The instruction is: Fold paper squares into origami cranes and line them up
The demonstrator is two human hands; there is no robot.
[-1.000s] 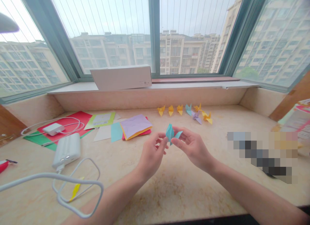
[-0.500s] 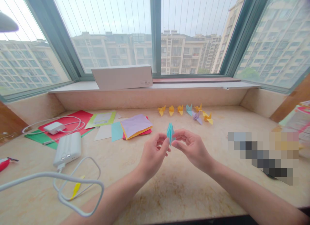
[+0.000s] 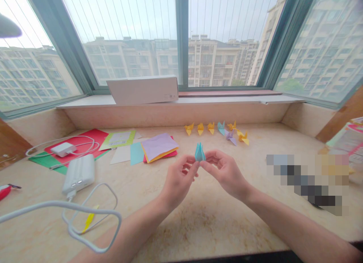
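While a folded blue paper (image 3: 200,153) is pointing its tips upward over the table (image 3: 227,225), I am watching from afar as the fingers of my left hand (image 3: 180,178) and right hand (image 3: 227,170) are pinching it from either side, thumb tips close together at its base. Beyond it, small paper birds (image 3: 211,128) are standing; to the left, a purple sheet (image 3: 159,146) is topping a paper stack (image 3: 168,156).

Soft, bright daylight comes in through the big window (image 3: 183,40) (the sky (image 3: 121,13) is nearly white). Pale shadows lie on the tabletop (image 3: 210,221) below the hands (image 3: 180,178). Edges look stretched; blocky squares (image 3: 307,181) blot out a patch at right.
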